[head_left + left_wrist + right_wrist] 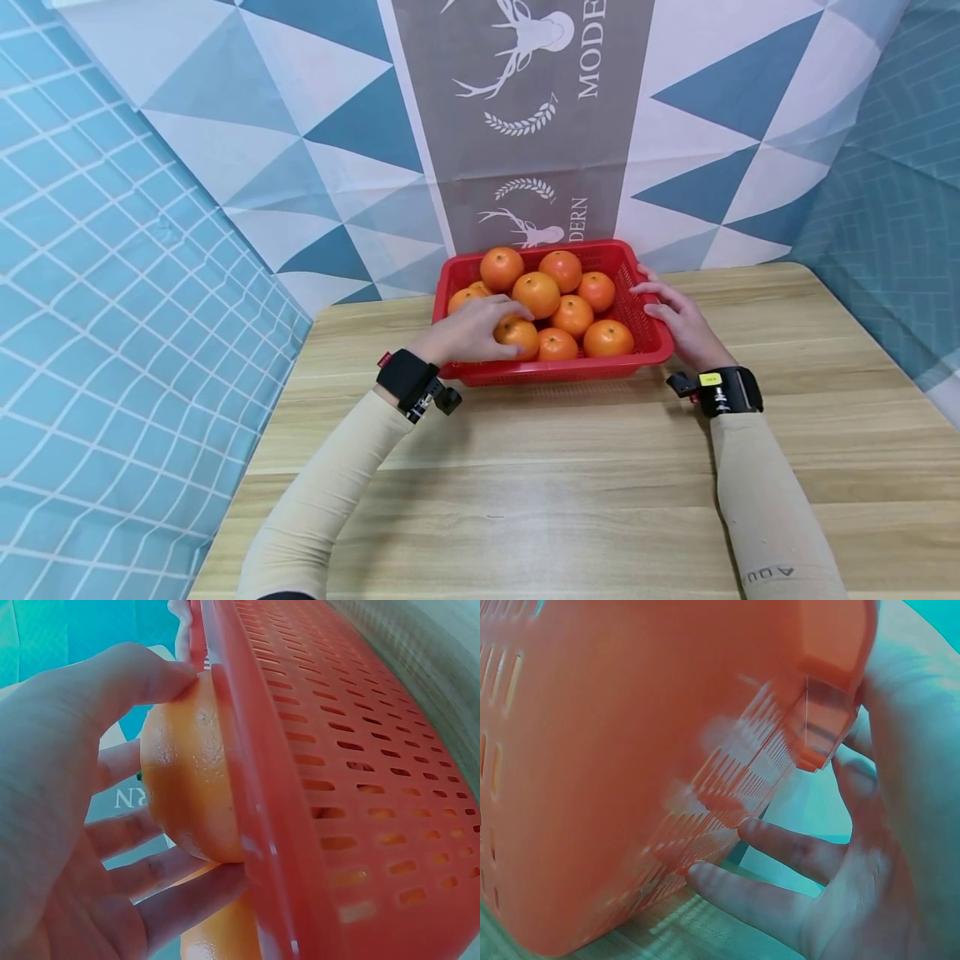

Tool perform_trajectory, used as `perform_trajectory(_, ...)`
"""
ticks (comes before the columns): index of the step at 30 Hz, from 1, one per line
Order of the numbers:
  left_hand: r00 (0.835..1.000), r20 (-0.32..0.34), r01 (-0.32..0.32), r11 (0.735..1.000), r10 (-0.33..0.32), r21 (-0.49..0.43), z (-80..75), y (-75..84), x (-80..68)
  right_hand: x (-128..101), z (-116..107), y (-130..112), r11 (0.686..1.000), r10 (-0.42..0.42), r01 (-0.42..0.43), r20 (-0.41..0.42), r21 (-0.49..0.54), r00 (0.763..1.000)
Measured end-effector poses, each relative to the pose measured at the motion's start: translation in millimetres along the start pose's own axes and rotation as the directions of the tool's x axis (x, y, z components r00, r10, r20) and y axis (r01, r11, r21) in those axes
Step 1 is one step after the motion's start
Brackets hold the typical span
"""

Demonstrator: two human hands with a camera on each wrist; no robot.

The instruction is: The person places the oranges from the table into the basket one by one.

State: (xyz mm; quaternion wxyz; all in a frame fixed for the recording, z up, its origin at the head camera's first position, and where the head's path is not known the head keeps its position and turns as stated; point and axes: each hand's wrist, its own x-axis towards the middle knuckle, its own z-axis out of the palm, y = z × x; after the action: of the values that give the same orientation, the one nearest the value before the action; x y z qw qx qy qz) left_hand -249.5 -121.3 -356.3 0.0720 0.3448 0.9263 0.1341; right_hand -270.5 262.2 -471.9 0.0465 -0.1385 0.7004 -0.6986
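A red plastic basket (645, 364) with slotted walls holds several oranges (536, 295). My left hand (474, 330) reaches over its front left rim and grips one orange (187, 765), thumb on one side and fingers spread round the other. In the left wrist view that orange is beside the basket's rim, with another orange (221, 930) below it. At the basket's right end, my right hand (686, 329) holds the rim with the thumb on top. Two fingertips (751, 829) touch the slotted outer wall in the right wrist view.
The basket stands on a wood-grain table (525, 483), near its back edge. Behind it hangs a patterned cloth (525, 150) with deer prints and triangles. A blue tiled-pattern sheet (135, 292) borders the left side, and another blue sheet (900, 192) the right.
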Motion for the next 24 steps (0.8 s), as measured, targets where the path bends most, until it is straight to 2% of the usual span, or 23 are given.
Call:
perform_trajectory(9, 1.000, -0.005, 0.004, 0.999, -0.004, -0.033, -2.3, -1.8, -3.6, -0.8, 0.2, -0.3, 1.000, -0.009, 0.009, -0.003, -0.005, 1.000)
perform_trajectory(17, 0.994, -0.109, -0.001, 0.998, -0.006, -0.064, -20.7, -2.2, -7.8, -2.1, 0.8, -0.3, 1.000, -0.012, 0.012, 0.006, 0.025, 1.000)
perform_trajectory(24, 0.987, -0.158, -0.020, 0.998, 0.011, -0.056, -32.2, -2.8, -10.3, -1.5, 1.2, -1.1, 1.000, -0.017, 0.017, 0.004, 0.025, 1.000)
